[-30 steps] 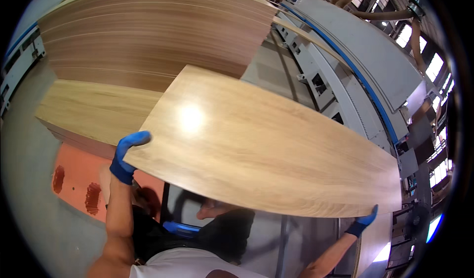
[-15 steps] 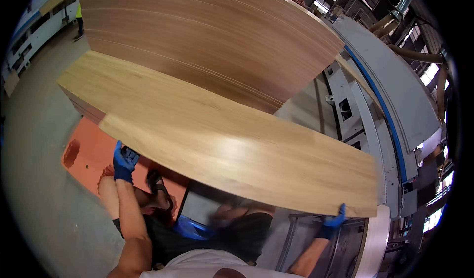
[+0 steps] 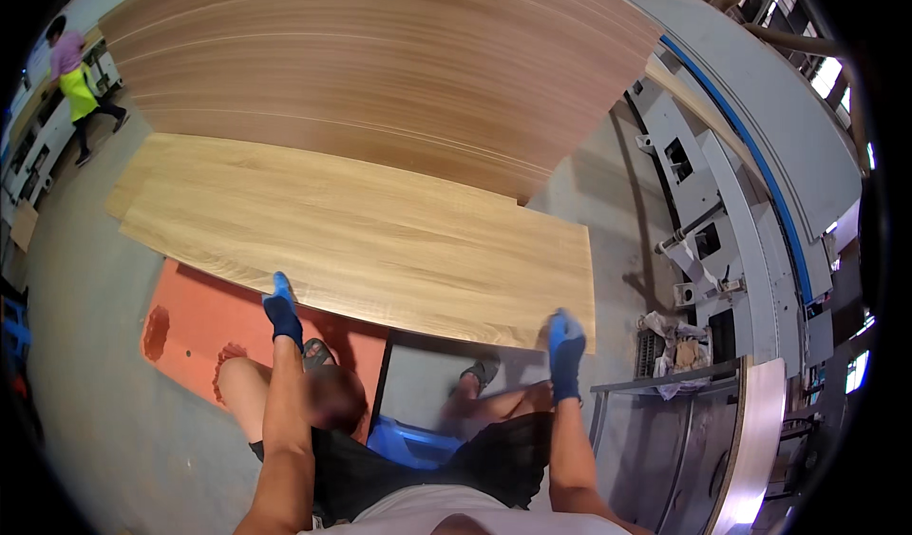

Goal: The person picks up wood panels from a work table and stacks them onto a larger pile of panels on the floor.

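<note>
A long light wood-grain board (image 3: 380, 250) lies slanted across the view over a low pile of like boards, the end of another board (image 3: 128, 179) showing at its far left. My left hand (image 3: 282, 309), in a blue glove, is closed on the board's near edge toward its left part. The gloved right hand (image 3: 565, 350), slightly blurred, grips the same edge close to the right corner. The fingers under the board are hidden from view.
Behind the board rises a tall stack of brown panels (image 3: 380, 79). An orange-red platform (image 3: 218, 316) lies at my feet on the left. At right are a grey machine (image 3: 712, 202) and a metal frame stand (image 3: 674, 383). A person in a yellow-green apron (image 3: 78, 93) walks at far left.
The board has moved left and inward over the pile, its right end drawing closer. My right hand has come left with it. The person at far left has come more into view.
</note>
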A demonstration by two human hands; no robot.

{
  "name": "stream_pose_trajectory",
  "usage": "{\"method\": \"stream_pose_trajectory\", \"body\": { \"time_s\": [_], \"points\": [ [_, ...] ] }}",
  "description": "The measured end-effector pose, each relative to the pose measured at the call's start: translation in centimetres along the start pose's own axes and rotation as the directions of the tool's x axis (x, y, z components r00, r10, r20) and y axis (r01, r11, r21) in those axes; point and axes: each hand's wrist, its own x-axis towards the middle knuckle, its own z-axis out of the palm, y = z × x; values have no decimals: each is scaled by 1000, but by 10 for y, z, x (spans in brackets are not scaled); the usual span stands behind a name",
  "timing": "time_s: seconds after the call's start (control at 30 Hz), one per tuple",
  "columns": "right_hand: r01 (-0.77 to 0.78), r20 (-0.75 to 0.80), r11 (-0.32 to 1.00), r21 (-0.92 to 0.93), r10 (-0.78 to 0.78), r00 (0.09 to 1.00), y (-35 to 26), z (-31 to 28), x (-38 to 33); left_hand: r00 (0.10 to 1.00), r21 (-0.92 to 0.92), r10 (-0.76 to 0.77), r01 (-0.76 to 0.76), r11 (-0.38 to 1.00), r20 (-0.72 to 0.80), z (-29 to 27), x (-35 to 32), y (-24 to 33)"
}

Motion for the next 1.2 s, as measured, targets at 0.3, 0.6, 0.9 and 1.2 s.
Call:
{"method": "stream_pose_trajectory", "body": {
  "time_s": [0.3, 0.6, 0.9, 1.2],
  "points": [
    [-100, -127, 859, -502, 41, 991, 85, -29, 83, 997, 400, 1, 32, 916, -83, 7, 21, 51],
    [-282, 295, 935, -216, 337, 894, 50, -11, 73, 990, 335, -42, 85, 938, -131, -8, 88, 47],
    [-191, 314, 976, -109, 216, 924, 15, 59, 43, 991, 78, -127, 129, 989, -41, -40, 153, 79],
    [-153, 283, 968, -201, 206, 937, -13, 94, 28, 988, -37, -146, 144, 989, -47, -61, 199, 81]
  ]
}}
